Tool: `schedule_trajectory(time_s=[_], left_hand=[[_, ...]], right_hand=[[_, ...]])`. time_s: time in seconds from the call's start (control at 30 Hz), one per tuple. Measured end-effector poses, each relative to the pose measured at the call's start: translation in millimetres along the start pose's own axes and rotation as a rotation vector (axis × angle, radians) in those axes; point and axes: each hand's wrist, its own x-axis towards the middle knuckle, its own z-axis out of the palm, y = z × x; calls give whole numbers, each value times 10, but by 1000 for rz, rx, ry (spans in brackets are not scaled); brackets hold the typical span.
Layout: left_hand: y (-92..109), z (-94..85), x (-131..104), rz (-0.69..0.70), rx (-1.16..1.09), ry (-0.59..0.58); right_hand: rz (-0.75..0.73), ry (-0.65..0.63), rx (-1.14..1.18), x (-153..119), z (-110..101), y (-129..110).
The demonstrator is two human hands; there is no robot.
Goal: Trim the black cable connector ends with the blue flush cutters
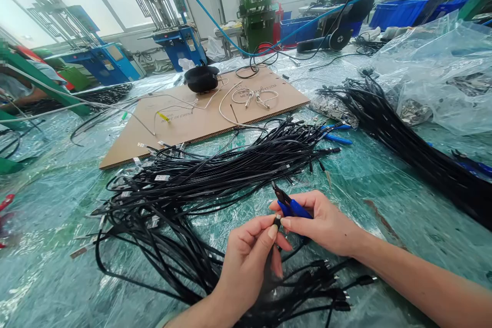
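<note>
My left hand (249,256) pinches the black end of a cable between thumb and fingers. A small metal tip shows on that cable connector (277,219), pointing up. Close beside it, my right hand (326,223) is closed around blue-handled cutting pliers (294,208), whose dark jaws point up and away to the left. The right thumb and fingertips are right at the connector; whether they press on it I cannot tell. Under and in front of my hands lie many black cables (215,169), and more cable ends with metal plugs (338,297) are below my right wrist.
A flat cardboard sheet (200,118) behind the cables carries a black bowl (201,79), looped white cables and a yellow piece. At right lie another black cable bundle (415,143) and plastic bags (453,77). Machines and a person stand farther back.
</note>
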Motion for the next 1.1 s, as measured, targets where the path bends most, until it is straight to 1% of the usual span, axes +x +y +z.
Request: schedule_trajectory(time_s=[0.27,0.53,0.77,0.9,1.1], left_hand=[[-32,-16,-9,-25,-70,-17],[-26,-19,4,-64,-109,-21],[-77,-33,14,-63,-168,-39],[-88,-30,21,-45,-150,-45],[-72,-23,16,-38,-119,-38]], right_hand=[[20,-27,39,4,-25,4],[29,-30,8,5,-28,7],[33,-37,-6,5,-26,13],[22,-6,-34,10,-3,7],[30,7,-51,9,-13,-11]])
